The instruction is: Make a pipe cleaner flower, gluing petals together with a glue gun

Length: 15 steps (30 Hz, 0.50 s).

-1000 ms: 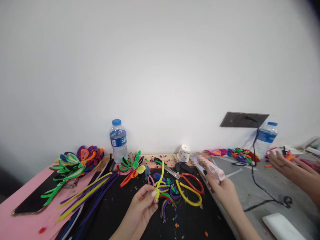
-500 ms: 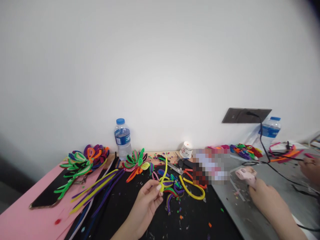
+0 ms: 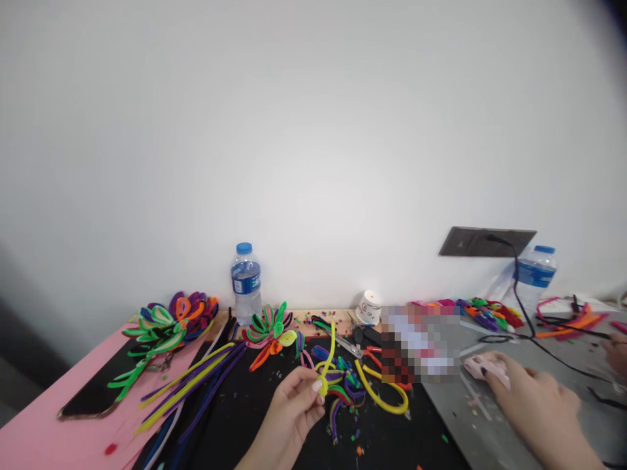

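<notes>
My left hand (image 3: 300,406) is closed, thumb and fingertips pinching a yellow pipe cleaner (image 3: 332,349) whose free end stands up. The part between the fingertips is bunched and partly hidden. Just beyond that hand lie purple, green and red pipe cleaner pieces (image 3: 345,385) on the black mat. Over the grey mat, my right hand (image 3: 533,398) wraps round a pale pink tool that looks like a hot glue gun (image 3: 487,367). Its handle is covered by the fingers. A bent yellow pipe cleaner (image 3: 392,408) rests between my hands.
Pipe cleaner flowers (image 3: 267,333) and loose strands (image 3: 196,378) lie left, near a phone (image 3: 91,395). A water bottle (image 3: 246,287), paper cup (image 3: 368,308) and scissors (image 3: 350,346) stand or lie behind. A black cord (image 3: 516,281) crosses the right side. Another person's hand (image 3: 618,352) shows far right.
The view has tipped up a little, so everything sits lower. My right hand has turned with the pink tool, and its fingers now cover more of it. The left hand keeps its pinch.
</notes>
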Each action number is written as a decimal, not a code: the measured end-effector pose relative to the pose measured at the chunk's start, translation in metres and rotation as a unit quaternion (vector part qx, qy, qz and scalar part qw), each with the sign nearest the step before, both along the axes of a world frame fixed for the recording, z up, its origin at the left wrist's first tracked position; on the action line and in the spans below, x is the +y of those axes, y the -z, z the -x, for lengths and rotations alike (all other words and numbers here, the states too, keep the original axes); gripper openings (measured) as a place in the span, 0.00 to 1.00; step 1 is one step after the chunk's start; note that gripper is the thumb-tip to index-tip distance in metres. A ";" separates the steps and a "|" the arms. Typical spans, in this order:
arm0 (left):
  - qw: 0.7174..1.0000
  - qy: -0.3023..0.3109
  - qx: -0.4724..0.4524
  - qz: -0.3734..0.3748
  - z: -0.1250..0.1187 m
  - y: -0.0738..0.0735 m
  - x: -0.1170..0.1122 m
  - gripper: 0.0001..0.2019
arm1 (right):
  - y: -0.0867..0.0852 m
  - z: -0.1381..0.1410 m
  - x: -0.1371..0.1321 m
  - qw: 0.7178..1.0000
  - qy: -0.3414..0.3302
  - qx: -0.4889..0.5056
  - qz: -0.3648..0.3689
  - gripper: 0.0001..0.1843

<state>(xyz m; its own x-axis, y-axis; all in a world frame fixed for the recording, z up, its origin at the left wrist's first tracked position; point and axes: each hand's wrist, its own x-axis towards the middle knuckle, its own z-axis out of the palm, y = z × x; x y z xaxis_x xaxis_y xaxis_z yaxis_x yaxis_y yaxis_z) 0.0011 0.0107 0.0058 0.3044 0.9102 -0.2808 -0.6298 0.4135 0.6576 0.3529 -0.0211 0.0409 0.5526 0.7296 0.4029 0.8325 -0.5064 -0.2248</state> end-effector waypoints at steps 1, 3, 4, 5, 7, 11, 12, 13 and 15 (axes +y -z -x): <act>1.000 0.004 0.005 -0.007 0.000 -0.001 0.000 0.08 | -0.009 0.015 0.001 0.999 -0.026 -0.015 -0.028 0.19; 0.999 0.012 0.020 -0.022 -0.001 -0.002 -0.001 0.08 | -0.026 0.052 0.006 0.988 -0.121 0.068 -0.075 0.20; 0.999 0.016 0.030 -0.028 -0.002 -0.003 -0.002 0.09 | -0.033 0.072 0.010 0.968 -0.171 0.160 -0.086 0.20; 0.998 0.019 0.040 -0.034 -0.002 -0.003 -0.002 0.09 | -0.038 0.093 0.016 0.937 -0.229 0.253 -0.073 0.20; 0.997 0.020 0.058 -0.045 -0.004 -0.002 -0.002 0.10 | -0.042 0.131 0.028 0.854 -0.315 0.413 -0.018 0.20; 0.992 0.014 0.104 -0.074 -0.008 0.002 -0.001 0.11 | -0.034 0.178 0.047 0.688 -0.387 0.613 0.022 0.16; 0.989 0.011 0.119 -0.082 -0.008 0.003 -0.001 0.11 | -0.031 0.183 0.050 0.653 -0.401 0.642 0.021 0.14; 0.988 0.009 0.130 -0.088 -0.009 0.003 -0.001 0.10 | -0.027 0.185 0.051 0.626 -0.409 0.664 0.018 0.11; 0.984 0.006 0.150 -0.098 -0.010 0.004 -0.001 0.10 | -0.021 0.184 0.051 0.597 -0.415 0.686 0.006 0.05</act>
<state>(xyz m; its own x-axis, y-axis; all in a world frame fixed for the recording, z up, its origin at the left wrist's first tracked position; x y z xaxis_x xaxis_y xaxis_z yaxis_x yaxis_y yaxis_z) 0.0109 0.0096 0.0016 0.2460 0.9525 -0.1797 -0.3914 0.2672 0.8805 0.1687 0.0296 0.0618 -0.1977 0.9800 -0.0209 -0.1668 -0.0547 -0.9845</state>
